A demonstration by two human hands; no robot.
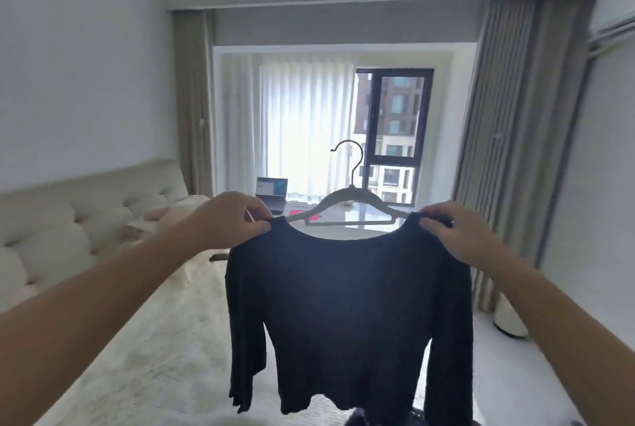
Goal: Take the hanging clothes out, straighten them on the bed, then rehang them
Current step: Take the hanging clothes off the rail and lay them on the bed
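Note:
A dark long-sleeved top (pixel 347 315) hangs in the air in front of me over the bed (pixel 144 357). It sits on a pale hanger (pixel 347 200) whose hook points up. My left hand (pixel 228 219) pinches the top's left shoulder at the neckline. At the right shoulder my right hand (pixel 457 235) pinches the fabric the same way. Both sleeves hang straight down. The hanger's ends are hidden under the fabric and my fingers.
The bed has a cream cover, a tufted headboard (pixel 68 219) on the left and pillows (pixel 171 212). Beyond it stands a desk with a laptop (pixel 273 193) before the window (pixel 391 137). Curtains (pixel 508 151) hang at the right. A dark garment (pixel 364 418) lies at the bottom edge.

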